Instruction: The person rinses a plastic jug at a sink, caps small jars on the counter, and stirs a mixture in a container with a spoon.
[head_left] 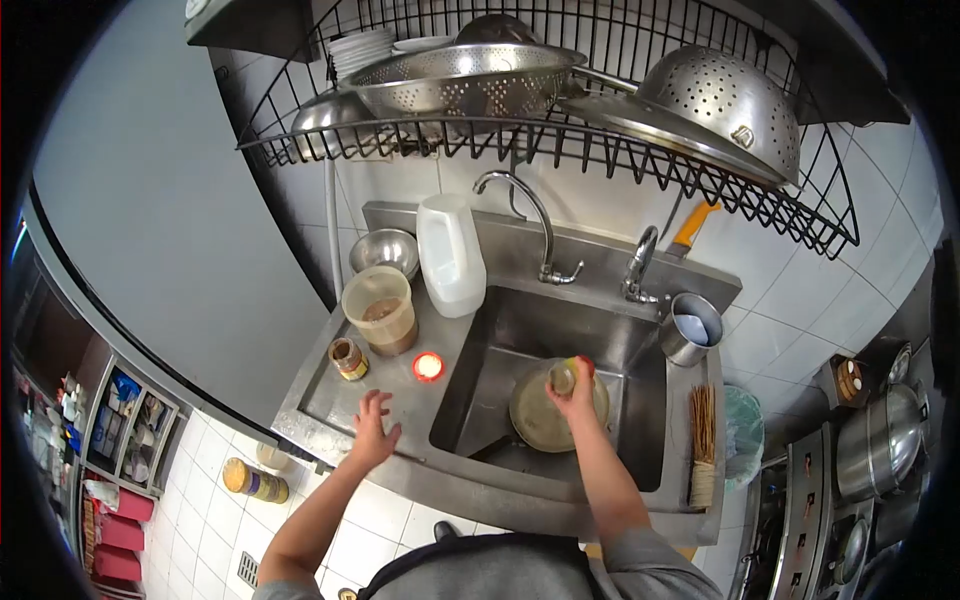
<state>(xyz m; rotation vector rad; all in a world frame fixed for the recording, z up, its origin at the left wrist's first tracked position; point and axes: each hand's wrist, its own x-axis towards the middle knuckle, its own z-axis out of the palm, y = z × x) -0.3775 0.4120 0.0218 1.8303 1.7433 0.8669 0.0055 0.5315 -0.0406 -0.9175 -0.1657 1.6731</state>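
Small jar (562,378) in the right grip (577,402), left grip (372,440) bare over the desk (415,402)

From my remote seat I see the small jar clasped in the right grip, inside the line of the sink (488,375) and over a round pan (540,428). Its mouth seems to face up at the camera, so its long axis runs roughly along my view; how full it is I cannot tell. The left grip holds nothing, fingers spread and half curled above the desk's front. A red-rimmed lid (428,367) lies beyond it and to the right, apart from the fingertips; of the two, the left is nearer. Also beyond the left grip stands a labelled jar (349,360), seemingly uncapped, with dark brown residue. Behind that, a clear tub (378,300) is part filled with something brownish, beside a white jug (452,262). Across the sink, a steel pot (690,335) holds something pale blue
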